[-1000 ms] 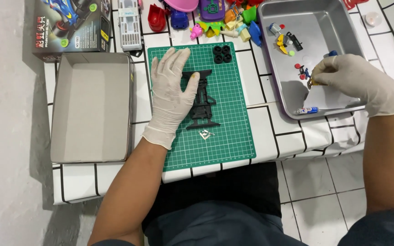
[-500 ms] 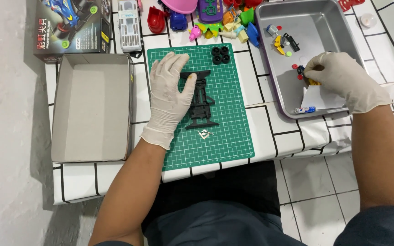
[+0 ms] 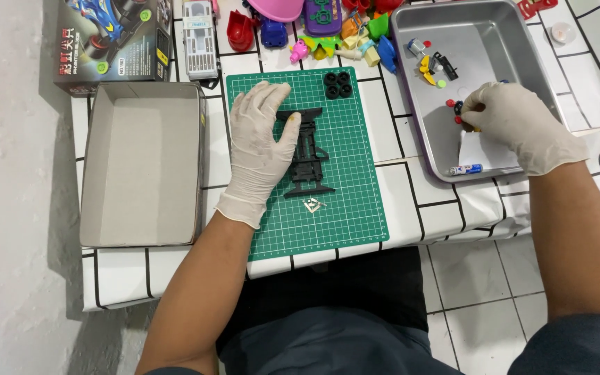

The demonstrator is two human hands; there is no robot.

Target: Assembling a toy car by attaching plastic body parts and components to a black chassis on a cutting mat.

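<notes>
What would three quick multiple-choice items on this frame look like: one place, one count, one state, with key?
1. Where does the black plastic toy-car chassis lie?
A. in the metal tray
B. on the green cutting mat
C. in the cardboard box

2. How many small black wheels sit at the mat's top edge?
A. two
B. four
C. six

3. What is the white-gloved right hand doing?
A. resting flat on the mat
B. reaching among small parts in the silver metal tray
C. holding the open grey cardboard box

Key: B, the chassis lies on the mat beside the white-gloved left hand; B, four wheels cluster together; B, its fingertips meet among the tray's parts.
</notes>
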